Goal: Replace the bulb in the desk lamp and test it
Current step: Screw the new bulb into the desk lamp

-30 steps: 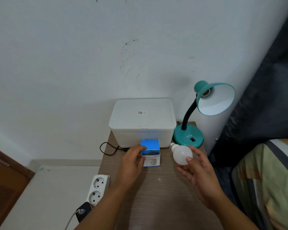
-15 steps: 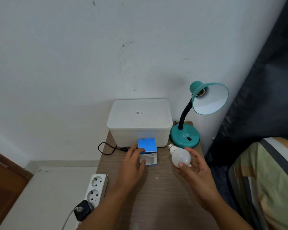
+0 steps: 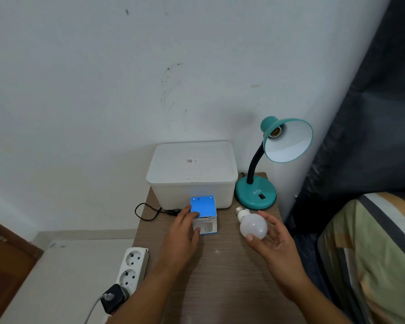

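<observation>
A teal desk lamp [image 3: 255,195] stands at the back right of a small wooden table [image 3: 220,277]. Its shade [image 3: 288,141] faces me, and the brass socket inside holds no bulb. My right hand [image 3: 274,244] holds a white bulb [image 3: 253,226] just above the table, with the screw base pointing toward the lamp's foot. My left hand [image 3: 182,232] grips a blue and white bulb box [image 3: 204,215] that stands on the table in front of the white container.
A lidded white plastic container [image 3: 192,171] sits against the wall. A black cable [image 3: 145,211] loops off the table's left edge. A white power strip [image 3: 133,267] with a black plug lies lower left. Bedding [image 3: 372,253] and a dark curtain border the right.
The bulb in my right hand has dropped slightly toward the table. My left hand stays on the box, which has settled closer to the container.
</observation>
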{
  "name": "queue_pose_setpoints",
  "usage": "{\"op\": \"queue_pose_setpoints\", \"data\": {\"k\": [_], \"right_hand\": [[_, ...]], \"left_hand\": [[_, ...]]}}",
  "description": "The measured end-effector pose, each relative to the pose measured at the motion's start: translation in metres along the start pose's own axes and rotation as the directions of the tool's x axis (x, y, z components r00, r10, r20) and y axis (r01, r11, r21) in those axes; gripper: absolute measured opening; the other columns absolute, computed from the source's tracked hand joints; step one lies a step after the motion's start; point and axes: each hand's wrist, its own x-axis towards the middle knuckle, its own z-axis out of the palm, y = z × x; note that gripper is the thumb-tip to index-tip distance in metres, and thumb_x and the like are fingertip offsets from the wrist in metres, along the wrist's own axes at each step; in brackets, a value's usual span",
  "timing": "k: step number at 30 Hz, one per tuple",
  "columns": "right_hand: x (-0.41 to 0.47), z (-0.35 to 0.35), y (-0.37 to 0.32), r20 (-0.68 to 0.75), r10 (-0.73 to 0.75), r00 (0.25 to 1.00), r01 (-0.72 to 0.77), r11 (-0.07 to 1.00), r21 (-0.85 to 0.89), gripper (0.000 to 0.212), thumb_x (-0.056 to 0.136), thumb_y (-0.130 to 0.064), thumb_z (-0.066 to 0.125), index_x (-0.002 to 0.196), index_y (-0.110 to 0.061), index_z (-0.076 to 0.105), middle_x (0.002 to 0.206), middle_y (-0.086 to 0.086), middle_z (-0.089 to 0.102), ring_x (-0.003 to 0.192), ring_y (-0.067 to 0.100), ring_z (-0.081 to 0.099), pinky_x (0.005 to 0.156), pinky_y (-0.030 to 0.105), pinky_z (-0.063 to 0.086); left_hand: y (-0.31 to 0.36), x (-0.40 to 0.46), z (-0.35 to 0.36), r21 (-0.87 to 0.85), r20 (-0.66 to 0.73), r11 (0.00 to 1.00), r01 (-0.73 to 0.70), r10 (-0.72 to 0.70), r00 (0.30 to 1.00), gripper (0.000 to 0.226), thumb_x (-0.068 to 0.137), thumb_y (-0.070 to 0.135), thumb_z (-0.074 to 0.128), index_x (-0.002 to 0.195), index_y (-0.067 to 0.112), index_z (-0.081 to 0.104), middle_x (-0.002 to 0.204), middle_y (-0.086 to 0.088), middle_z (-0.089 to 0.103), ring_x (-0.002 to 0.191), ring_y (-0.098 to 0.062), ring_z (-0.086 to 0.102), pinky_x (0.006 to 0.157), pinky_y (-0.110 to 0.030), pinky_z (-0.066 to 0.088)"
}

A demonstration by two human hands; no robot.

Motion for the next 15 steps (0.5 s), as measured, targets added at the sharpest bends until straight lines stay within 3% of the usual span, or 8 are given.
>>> {"op": "queue_pose_setpoints", "data": {"k": [5,10,15], "right_hand": [[-0.002,-0.005,-0.002,-0.015,-0.045,0.999,0.045,0.999,-0.026,0.061,0.075,0.004,0.078,0.122,-0.028,0.056,0.115,-0.003,0.066,0.098,0.007,0.070,0.073,0.018,0.056],[-0.005,-0.012,-0.011,-0.013,-0.145,0.989,0.142,0.979,-0.144,0.064,0.072,0.004,0.081,0.117,-0.034,0.054,0.116,-0.013,0.058,0.095,-0.007,0.065,0.069,0.013,0.054],[-0.001,-0.028,-0.021,-0.042,-0.260,0.965,0.243,0.942,-0.233,0.066,0.074,-0.004,0.081,0.117,-0.042,0.050,0.123,-0.016,0.055,0.103,-0.008,0.061,0.074,0.013,0.054]], "left_hand": [[0.005,0.001,-0.006,-0.005,0.015,1.000,0.001,-0.001,1.000,0.040,0.095,0.021,0.067,0.134,0.022,0.059,0.155,0.004,0.041,0.138,-0.014,0.045,0.104,-0.017,0.036],[0.017,-0.003,-0.016,-0.003,-0.015,1.000,-0.022,0.022,1.000,0.040,0.093,0.023,0.070,0.133,0.022,0.062,0.154,0.002,0.044,0.140,-0.015,0.044,0.106,-0.016,0.029],[0.049,-0.003,-0.023,-0.077,-0.089,0.981,-0.177,0.170,0.981,0.038,0.091,0.021,0.073,0.129,0.022,0.065,0.141,0.006,0.056,0.131,-0.011,0.051,0.107,-0.018,0.036]]}}
